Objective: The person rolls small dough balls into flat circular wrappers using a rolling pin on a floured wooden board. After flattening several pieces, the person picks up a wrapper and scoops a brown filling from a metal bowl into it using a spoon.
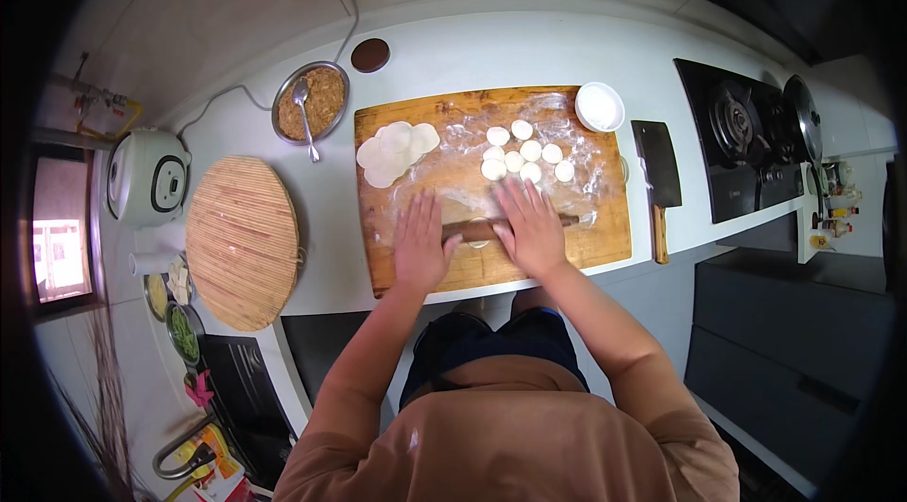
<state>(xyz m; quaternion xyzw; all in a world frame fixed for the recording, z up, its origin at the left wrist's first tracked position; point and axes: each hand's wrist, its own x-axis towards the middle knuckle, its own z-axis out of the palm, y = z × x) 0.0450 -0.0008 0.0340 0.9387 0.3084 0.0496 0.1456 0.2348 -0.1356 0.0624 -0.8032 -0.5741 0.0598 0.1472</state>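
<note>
A dark wooden rolling pin (460, 231) lies crosswise near the front of a floured wooden board (595, 242). My left hand (422, 239) rests on its left end, fingers stretched out flat. Over the right part lies my right hand (529, 230), also with straight fingers, the pin's tip showing beyond it. Both thumbs point inward along the pin. Between them a small round of dough (480, 234) shows partly under the pin. Several small flattened dough pieces (513, 162) sit just beyond my right hand. Thin overlapping dough wrappers (397, 152) lie at the board's far left.
A white bowl of flour (600, 107) stands on the board's far right corner. Right of it are a cleaver (658, 167) and a gas stove (732, 124). Leftward are a metal bowl of filling (324, 105) with a spoon, a round slatted lid (242, 242) and a rice cooker (149, 178).
</note>
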